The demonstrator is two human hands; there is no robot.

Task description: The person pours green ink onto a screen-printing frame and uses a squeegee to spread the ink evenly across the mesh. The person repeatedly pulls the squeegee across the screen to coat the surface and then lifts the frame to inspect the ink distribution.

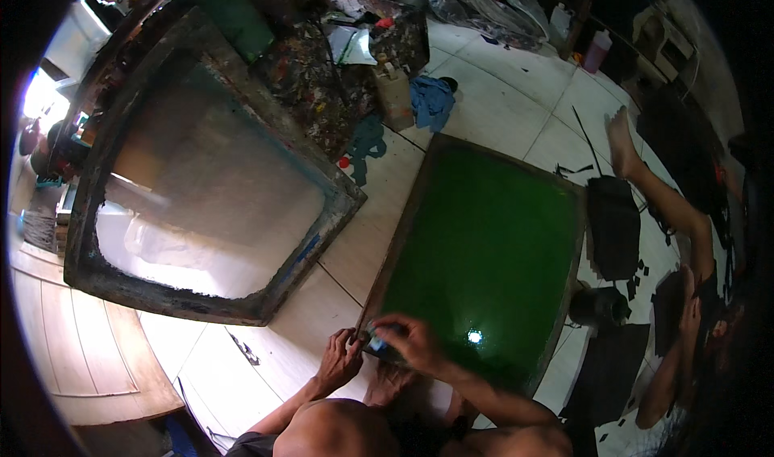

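A wooden screen-printing frame [389, 263] with a green-coated mesh [484, 239] is in front of me, its near edge by my feet. My left hand [340, 362] is closed at the frame's near left corner, fingertips on its edge. At that same corner my right hand [413, 344] is bent over the green surface. Its fingers are closed on a small pale-blue and whitish piece [376, 342], too small and blurred to name. A bright light reflects off the green mesh near my right wrist.
A larger frame with pale mesh [355, 195] stands at the left. Behind are a paint-stained box [411, 33], a beige jug [393, 94] and a blue cloth [432, 102]. To the right, another person's leg [673, 199] stretches beside black sheets [613, 227] and scraps on white tiles.
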